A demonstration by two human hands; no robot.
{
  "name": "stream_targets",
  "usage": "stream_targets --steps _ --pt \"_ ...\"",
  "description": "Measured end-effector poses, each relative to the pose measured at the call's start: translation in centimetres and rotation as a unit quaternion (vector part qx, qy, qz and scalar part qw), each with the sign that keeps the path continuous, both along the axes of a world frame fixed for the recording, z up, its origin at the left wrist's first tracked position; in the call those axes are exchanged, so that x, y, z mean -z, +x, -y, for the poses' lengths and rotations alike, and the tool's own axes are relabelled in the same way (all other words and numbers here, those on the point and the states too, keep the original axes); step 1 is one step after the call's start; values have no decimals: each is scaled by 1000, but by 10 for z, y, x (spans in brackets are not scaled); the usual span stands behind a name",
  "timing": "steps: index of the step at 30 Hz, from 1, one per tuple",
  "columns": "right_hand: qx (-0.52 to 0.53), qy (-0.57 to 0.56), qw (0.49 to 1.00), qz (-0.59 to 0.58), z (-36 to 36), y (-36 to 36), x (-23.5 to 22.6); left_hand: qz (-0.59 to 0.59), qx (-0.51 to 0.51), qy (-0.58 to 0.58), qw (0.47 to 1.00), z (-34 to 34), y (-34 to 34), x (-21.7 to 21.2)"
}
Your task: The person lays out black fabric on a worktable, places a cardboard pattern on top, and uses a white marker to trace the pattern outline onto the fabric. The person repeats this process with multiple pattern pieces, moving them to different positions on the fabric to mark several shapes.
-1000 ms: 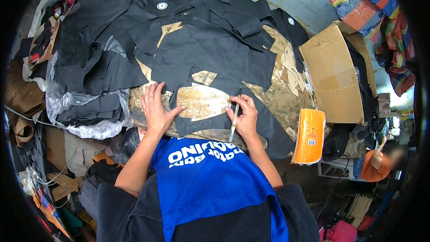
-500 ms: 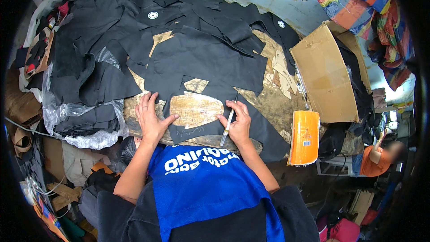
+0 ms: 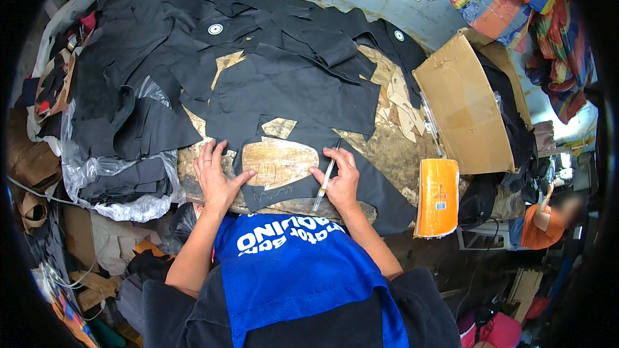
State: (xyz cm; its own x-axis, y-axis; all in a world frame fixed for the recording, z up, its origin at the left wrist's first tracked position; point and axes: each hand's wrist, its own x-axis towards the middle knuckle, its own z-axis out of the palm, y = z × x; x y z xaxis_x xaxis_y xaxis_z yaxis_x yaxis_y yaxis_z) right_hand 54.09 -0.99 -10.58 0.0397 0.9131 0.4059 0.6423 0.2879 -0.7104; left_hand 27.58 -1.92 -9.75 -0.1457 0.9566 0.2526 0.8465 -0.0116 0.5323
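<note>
A flat tan pattern piece (image 3: 280,162) with rounded sides and worn, whitish edges lies on black leather-like sheeting (image 3: 300,84) in front of me. At its left side my left hand (image 3: 218,177) rests with fingers spread and the thumb at the piece's edge. My right hand (image 3: 339,180) grips a slim clear pen (image 3: 325,183), tilted, its dark end pointing away from me. The right thumb meets the right edge of the pattern piece. Pale scribbled lines mark the black material just below the piece.
Black sheets and scraps cover much of the worn wooden board (image 3: 406,148). Clear plastic (image 3: 145,203) holds folded black pieces at left. A cardboard box (image 3: 461,106) and an orange pad-like packet (image 3: 438,196) stand at right, near tan offcuts (image 3: 403,106). Another person (image 3: 541,225) sits far right.
The view has shifted slightly. Both hands, the pen and the pattern piece keep nearly the same places relative to one another.
</note>
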Motion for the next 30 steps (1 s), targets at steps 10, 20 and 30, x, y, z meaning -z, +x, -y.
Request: stream_targets --steps 10,20,30 --pt "-51 -2 997 54 -2 0 -4 -12 -6 12 1000 1 1 1" --pt "-49 -6 997 53 -2 0 -3 -30 -12 -4 999 3 8 -13" --pt "-45 -11 997 58 -2 1 -2 -101 278 -43 954 11 67 -9"
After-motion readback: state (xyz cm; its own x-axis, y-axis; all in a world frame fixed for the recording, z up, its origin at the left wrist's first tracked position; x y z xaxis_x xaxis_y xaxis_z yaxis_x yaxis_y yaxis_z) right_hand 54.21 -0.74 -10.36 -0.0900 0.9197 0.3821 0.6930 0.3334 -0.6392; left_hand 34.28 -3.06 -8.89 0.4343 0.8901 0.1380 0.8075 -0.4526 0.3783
